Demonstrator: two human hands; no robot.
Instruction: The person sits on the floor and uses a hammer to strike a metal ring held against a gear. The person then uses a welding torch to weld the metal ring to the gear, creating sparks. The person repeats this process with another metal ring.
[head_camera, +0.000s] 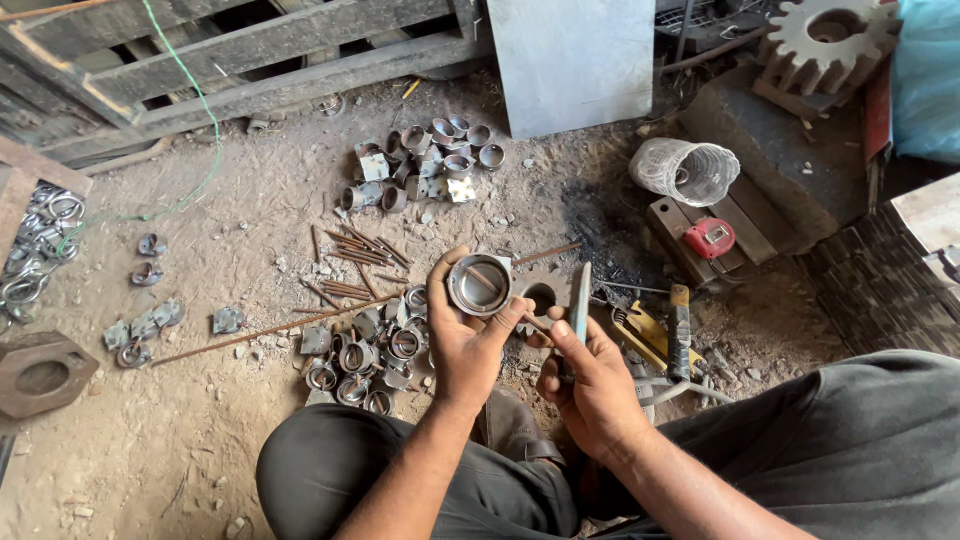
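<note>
**Q:** Dirt floor (200, 420) is the work area. What lies on it?

**A:** Ahead of my knees lies a pile of short steel rings (370, 365), with thin rods (350, 255) scattered beyond it. A second ring pile (425, 160) lies farther out, below a grey metal sheet (572, 60). A long rod (270, 335) runs across the dirt at left. At right are a red tape measure (709, 238) on a wooden block, a white mesh roll (686, 170) and a large gear (825, 40). A hexagonal plate (40, 372) sits at the far left edge.

**Q:** State of the left grip?

**A:** My left hand (465, 340) is pinching a steel ring (480, 285), thumb on one side of the rim, fingers on the other. The ring is raised above the floor, its open face toward me, with a thin bar visible across its bore.

**Q:** And the right grip?

**A:** My right hand (590, 385) is pressed together around a flat metal strip (579, 300), held upright just beside the ring. Whether strip and ring touch, I cannot tell. Behind both lies a plate with a round hole (543, 295).
</note>
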